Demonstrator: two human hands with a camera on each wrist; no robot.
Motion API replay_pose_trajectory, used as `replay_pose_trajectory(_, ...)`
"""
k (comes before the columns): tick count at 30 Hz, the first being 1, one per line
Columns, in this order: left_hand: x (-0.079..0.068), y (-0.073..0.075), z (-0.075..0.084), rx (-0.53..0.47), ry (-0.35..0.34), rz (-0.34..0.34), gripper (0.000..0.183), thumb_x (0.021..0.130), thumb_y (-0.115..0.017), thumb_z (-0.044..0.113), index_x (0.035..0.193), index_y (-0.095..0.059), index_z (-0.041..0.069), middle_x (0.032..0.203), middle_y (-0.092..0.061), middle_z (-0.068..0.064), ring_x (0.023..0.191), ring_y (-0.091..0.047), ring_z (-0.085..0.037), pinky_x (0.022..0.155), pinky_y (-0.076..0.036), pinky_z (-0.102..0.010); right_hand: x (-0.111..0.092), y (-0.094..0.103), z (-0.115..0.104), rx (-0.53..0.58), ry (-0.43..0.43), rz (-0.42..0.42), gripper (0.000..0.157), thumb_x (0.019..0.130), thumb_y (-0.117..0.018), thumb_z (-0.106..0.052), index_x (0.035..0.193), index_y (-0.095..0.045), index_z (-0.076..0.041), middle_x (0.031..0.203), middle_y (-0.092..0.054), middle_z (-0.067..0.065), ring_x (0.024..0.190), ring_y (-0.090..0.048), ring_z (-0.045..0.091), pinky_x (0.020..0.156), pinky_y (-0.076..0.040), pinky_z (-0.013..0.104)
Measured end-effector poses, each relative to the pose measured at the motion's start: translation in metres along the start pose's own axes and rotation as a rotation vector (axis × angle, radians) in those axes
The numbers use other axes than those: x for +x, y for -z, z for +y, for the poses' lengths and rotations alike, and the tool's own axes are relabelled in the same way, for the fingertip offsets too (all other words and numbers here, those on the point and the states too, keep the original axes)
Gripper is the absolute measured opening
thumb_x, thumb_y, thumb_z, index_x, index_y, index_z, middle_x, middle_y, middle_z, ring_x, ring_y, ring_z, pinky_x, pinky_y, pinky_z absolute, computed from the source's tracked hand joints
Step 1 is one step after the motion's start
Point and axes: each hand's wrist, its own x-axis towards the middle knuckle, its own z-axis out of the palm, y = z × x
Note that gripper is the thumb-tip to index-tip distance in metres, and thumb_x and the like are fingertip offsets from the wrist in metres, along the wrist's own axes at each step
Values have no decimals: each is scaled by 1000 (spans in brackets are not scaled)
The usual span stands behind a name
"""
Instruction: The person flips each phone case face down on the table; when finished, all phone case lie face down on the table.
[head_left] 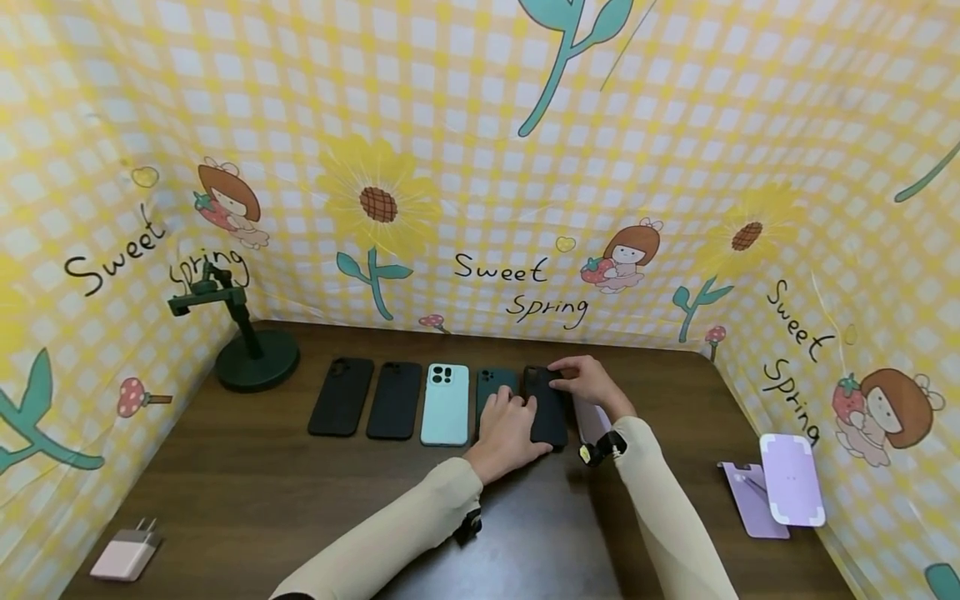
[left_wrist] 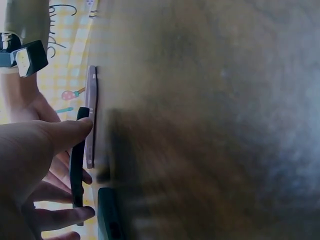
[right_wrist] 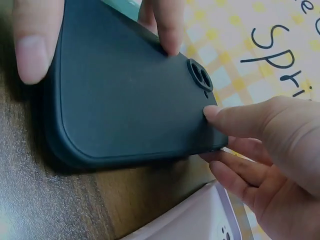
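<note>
A black phone case (head_left: pixel 549 421) with a camera cutout is held by both hands. My left hand (head_left: pixel 506 435) grips its left side, with thumb and fingers at the edges. At the upper right corner my right hand (head_left: pixel 592 385) pinches the case between thumb and fingers. In the right wrist view the case (right_wrist: pixel 125 95) is tilted, its near edge raised above the table. A dark green phone case (head_left: pixel 497 380) lies just left of it, partly hidden by my left hand. On the other side lies a pale purple case (head_left: pixel 591 421), partly under my right wrist.
Further left in the row lie a light blue case (head_left: pixel 446 412) and two black cases (head_left: pixel 395 402). A dark green stand (head_left: pixel 257 360) is at the back left. At the front left sits a plug charger (head_left: pixel 126 554); a purple folding stand (head_left: pixel 792 481) is at the right edge.
</note>
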Motion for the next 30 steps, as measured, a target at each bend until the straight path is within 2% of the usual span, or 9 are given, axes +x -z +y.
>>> replay_pose_trajectory(6, 4, -2, 5, 26, 6, -10, 80, 82, -75, 68, 140, -65, 14, 120, -76, -6, 107, -52, -26, 92, -44, -37, 5, -6, -1, -114, 37, -1, 29, 96, -73, -15, 123, -74, -6, 133, -68, 21, 123, -65, 38, 101, -53, 51)
replay_pose_trajectory(9, 5, -1, 8, 37, 2, -29, 77, 82, -76, 66, 138, -67, 14, 113, -78, -6, 108, -53, -26, 92, -45, -37, 6, -8, -1, -149, 34, 2, 28, 95, -74, -15, 121, -75, -6, 128, -70, 20, 118, -65, 36, 100, -52, 50)
replay_pose_trajectory(12, 6, 0, 10, 32, 11, -60, 74, 82, -77, 65, 135, -68, 14, 110, -78, -5, 117, -54, -27, 97, -46, -38, 7, -9, 0, -155, 30, -1, 27, 95, -73, -14, 121, -75, -5, 127, -70, 20, 118, -65, 36, 99, -52, 51)
replay_pose_trajectory(15, 7, 0, 11, 16, 27, -92, 71, 82, -78, 64, 131, -70, 14, 114, -78, -7, 134, -52, -30, 107, -46, -40, 7, -11, 1, -177, 25, -8, 28, 96, -73, -16, 122, -75, -7, 129, -71, 19, 121, -65, 36, 101, -52, 52)
replay_pose_trajectory(19, 9, 0, 11, -8, 37, -127, 60, 80, -79, 64, 113, -79, 14, 113, -79, -8, 148, -43, -34, 113, -44, -44, 8, -15, 1, -213, 30, -22, 29, 97, -72, -17, 124, -74, -7, 130, -71, 18, 123, -65, 37, 102, -51, 53)
replay_pose_trajectory(22, 9, 1, 11, -7, 53, -140, 54, 78, -80, 65, 100, -82, 16, 111, -80, -8, 150, -40, -35, 114, -44, -44, 7, -17, 0, -225, 63, -29, 29, 98, -70, -15, 124, -73, -5, 130, -70, 18, 125, -63, 38, 103, -51, 53)
replay_pose_trajectory(24, 9, 4, 13, 11, 64, -151, 57, 78, -80, 66, 105, -81, 16, 118, -78, -9, 152, -38, -34, 115, -44, -44, 5, -16, 1, -244, 117, -21, 28, 98, -70, -15, 124, -73, -3, 131, -69, 19, 125, -62, 38, 105, -50, 53)
replay_pose_trajectory(26, 9, 8, 16, 34, 60, -170, 67, 79, -79, 66, 121, -76, 14, 131, -72, -10, 154, -36, -32, 116, -43, -42, 2, -11, 4, -229, 167, 9, 28, 98, -70, -13, 124, -73, -1, 132, -67, 21, 124, -62, 40, 104, -50, 54)
replay_pose_trajectory(30, 9, 15, 24, 40, 20, -203, 91, 82, -76, 67, 151, -52, 12, 150, -59, -10, 155, -33, -31, 120, -40, -38, -8, 9, 17, -154, 161, 88, 29, 98, -67, -7, 126, -71, 0, 135, -64, 22, 125, -61, 42, 104, -50, 57)
